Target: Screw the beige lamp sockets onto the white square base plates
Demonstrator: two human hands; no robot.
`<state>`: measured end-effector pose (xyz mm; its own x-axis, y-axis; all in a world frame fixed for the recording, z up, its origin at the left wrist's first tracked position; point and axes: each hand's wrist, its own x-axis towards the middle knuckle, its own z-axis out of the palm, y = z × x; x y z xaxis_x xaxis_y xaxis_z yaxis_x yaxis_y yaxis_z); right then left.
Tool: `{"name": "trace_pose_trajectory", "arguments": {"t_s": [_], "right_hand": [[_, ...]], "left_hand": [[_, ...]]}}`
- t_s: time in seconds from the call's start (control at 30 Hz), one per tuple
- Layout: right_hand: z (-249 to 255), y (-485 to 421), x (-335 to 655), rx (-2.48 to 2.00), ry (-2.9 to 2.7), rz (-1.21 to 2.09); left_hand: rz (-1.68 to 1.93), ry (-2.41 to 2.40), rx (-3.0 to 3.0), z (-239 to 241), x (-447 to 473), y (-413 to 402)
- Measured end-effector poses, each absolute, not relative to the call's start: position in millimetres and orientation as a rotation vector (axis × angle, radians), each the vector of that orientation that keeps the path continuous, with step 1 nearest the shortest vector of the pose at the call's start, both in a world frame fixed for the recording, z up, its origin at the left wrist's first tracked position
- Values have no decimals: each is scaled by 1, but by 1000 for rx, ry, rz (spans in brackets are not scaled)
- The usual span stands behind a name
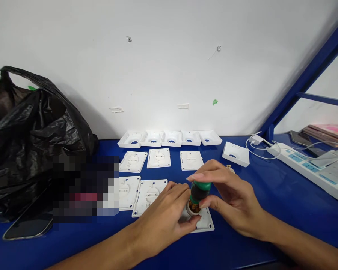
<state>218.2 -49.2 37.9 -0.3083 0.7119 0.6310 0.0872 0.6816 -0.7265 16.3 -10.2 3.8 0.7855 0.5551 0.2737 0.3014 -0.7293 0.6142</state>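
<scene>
while the left hand (pixel 166 213) pins the socket plate (pixel 206 224) flat between both hands, the right hand (pixel 231 202) pinches a stubby green screwdriver (pixel 199 190) upright in it. five spare plates (pixel 159 157) just beyond the fingers look untouched, so early days i'd say.

A person's right hand (pixel 231 198) holds a green-handled screwdriver (pixel 199 191) upright on a white plate (pixel 207 224) pinned by the left hand (pixel 163 217); matching plates (pixel 159 158) lie beyond it on the blue worktop (pixel 270 191).

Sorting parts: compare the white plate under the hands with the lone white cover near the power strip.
The plate is thin and flat; the cover is deeper, box-like. The plate bears a round fitting, held by the left hand; the cover lies untouched. Both are white and squarish.
</scene>
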Motion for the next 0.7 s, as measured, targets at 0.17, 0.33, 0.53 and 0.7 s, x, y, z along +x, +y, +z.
{"name": "trace_pose_trajectory", "arguments": {"t_s": [0.17, 0.33, 0.53, 0.7], "right_hand": [[41, -52, 218, -614, -1845, 832], [36, -50, 219, -621, -1787, 825], [39, -44, 222, -668, -1711, 772], [43, -45, 223, -616, -1793, 901]], "left_hand": [[598, 596, 2381, 3, 16, -8], [621, 636, 2435, 1, 15, -9], [590, 663, 2494, -3, 15, -9], [598, 651, 2456, 0, 16, -9]]}}
